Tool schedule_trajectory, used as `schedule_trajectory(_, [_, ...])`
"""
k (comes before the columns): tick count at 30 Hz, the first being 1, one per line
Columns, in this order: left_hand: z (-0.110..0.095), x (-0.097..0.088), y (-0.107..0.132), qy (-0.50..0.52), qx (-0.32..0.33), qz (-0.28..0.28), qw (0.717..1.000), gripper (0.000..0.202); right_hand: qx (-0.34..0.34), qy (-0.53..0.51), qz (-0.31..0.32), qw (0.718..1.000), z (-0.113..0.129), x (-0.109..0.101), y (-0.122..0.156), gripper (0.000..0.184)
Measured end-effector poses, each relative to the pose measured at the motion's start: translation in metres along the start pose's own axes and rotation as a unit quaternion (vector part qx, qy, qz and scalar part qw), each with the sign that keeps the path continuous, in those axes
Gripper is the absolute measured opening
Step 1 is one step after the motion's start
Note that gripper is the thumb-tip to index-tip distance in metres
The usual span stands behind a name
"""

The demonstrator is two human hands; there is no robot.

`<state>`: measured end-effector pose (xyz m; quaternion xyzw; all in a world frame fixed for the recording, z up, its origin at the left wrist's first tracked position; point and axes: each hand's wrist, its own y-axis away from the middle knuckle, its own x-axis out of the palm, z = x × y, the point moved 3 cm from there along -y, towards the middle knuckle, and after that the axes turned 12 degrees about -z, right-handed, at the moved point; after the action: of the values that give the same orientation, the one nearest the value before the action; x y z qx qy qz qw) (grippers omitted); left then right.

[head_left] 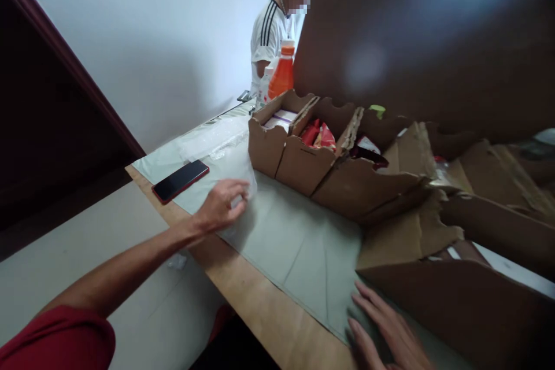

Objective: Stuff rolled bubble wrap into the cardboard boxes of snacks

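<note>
In the head view, the left hand (224,203) is seemingly handling clear plastic (237,166) lying on the desk (299,245), its curled grip too blurred to tell if it is pinching, while the right hand (385,326) is holding its fingers spread beside a cardboard box (451,300), and lifting the plastic would be calling for firm pinching.

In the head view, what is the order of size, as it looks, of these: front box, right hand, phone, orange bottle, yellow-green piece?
1. Front box
2. Right hand, partly cut off
3. Phone and orange bottle: too alike to rank
4. Yellow-green piece
</note>
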<state>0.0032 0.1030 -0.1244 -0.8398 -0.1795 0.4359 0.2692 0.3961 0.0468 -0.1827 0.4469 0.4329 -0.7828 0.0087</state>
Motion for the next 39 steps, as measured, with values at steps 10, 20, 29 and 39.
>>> schedule_trajectory(10, [-0.155, 0.033, 0.108, 0.256, 0.036, 0.22, 0.941, 0.017, -0.053, -0.146, 0.09, 0.984, 0.068, -0.005, -0.019, 0.059])
schedule_trajectory(20, [-0.14, 0.018, 0.14, 0.188, -0.055, 0.15, 0.969, 0.068, 0.224, -0.217, 0.045, 0.949, 0.069, 0.004, 0.007, 0.016])
schedule_trajectory(29, [-0.123, 0.046, 0.137, 0.025, -0.031, 0.081, 0.996, 0.059, 0.077, -0.072, -0.042, 0.994, 0.079, -0.025, -0.001, 0.029])
schedule_trajectory(39, [-0.129, 0.02, 0.142, 0.066, 0.075, 0.04, 0.994, 0.055, -0.006, -0.105, 0.086, 0.991, 0.084, 0.006, -0.012, 0.022])
